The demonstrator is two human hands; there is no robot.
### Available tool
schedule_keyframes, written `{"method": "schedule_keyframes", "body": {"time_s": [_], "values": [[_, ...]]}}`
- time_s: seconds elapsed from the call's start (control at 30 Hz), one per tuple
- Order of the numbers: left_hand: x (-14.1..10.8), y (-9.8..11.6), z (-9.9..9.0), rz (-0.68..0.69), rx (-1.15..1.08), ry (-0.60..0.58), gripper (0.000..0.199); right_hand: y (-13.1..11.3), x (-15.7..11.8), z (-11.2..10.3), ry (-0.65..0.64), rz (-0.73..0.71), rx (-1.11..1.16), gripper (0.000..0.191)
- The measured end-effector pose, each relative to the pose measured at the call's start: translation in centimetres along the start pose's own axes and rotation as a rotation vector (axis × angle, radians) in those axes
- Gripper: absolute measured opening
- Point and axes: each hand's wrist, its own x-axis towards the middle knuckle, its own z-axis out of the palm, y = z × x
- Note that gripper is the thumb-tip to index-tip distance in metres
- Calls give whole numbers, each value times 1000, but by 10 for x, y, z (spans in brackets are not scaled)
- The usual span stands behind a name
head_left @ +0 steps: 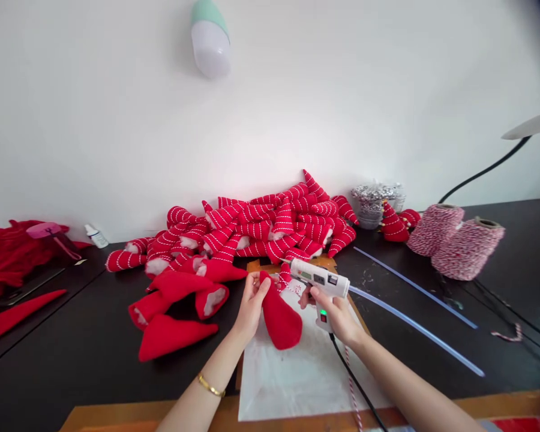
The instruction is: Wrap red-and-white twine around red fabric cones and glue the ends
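Observation:
My left hand (252, 300) pinches a plain red felt cone (282, 321) near its narrow end, and the wide end hangs toward me. In my right hand (335, 313) is a white hot glue gun (319, 278), its nozzle pointing left toward the cone's tip. A green light glows on the gun's handle, and a clear glue stick (414, 324) trails from its back. Beneath both hands lies a white sheet (292, 390). Red-and-white twine (351, 384) runs along the sheet, partly hidden behind the gun and my right hand.
Stuffed red cones wrapped in twine (256, 228) are heaped against the wall. Several plain stuffed cones (175, 336) lie left of my left hand. Two twine spools (468, 249), a loose glue stick (414, 287) and a lamp (533, 125) stand or lie right. Red fabric (9, 258) sits far left.

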Motion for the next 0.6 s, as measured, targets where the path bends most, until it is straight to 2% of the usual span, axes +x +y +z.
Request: {"method": "schedule_keyframes", "body": {"time_s": [0.1, 0.27, 0.37, 0.47, 0.6], "values": [[-3, 2, 1, -65, -107, -7, 40, 1, -2, 1, 2, 13, 16, 52], [-5, 5, 3, -237, -288, -183, 37, 3, 1, 0, 69, 27, 30, 52], [-5, 9, 2, -183, -269, -161, 47, 2, 2, 0, 90, 25, 25, 53], [-5, 10, 2, -126, -118, -91, 57, 2, 1, -1, 93, 28, 11, 53], [-6, 4, 1, 8, 159, -12, 46, 2, -2, -1, 25, 37, -21, 52]]}}
